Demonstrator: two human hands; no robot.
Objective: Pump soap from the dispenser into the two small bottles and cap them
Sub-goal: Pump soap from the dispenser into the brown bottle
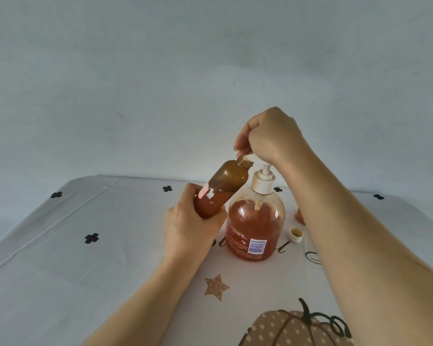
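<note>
My left grip [193,228] is wrapped around the lower half of a small amber bottle [225,188], lifted off the counter [110,245] and tilted so its open threaded neck points up and to the right. My fingers cover the bottle's base and part of a red-and-white sticker [205,193] whose print is too small to read. Orange soap fills the lower part of the bottle. Just above its mouth, my right grip [268,136] has its fingers curled, thumb and fingertip drawn together at the rim. I cannot tell whether they pinch anything, since the hand hides that spot. The soap dispenser [256,228] stands upright on the counter below my right wrist, touching the bottle's side. It is clear plastic, more than half full of orange soap, with a white pump [264,181] on top. Its back label carries a blue-and-white barcode [257,246], and the text beside it is unreadable. To the right, a white cap [296,234] lies on the counter with its open side up. Further right, my forearm hides all but an orange sliver of a second bottle [299,217]. The white cloth bears black clovers, a dotted star, a pumpkin and cursive lettering that is mostly covered.
</note>
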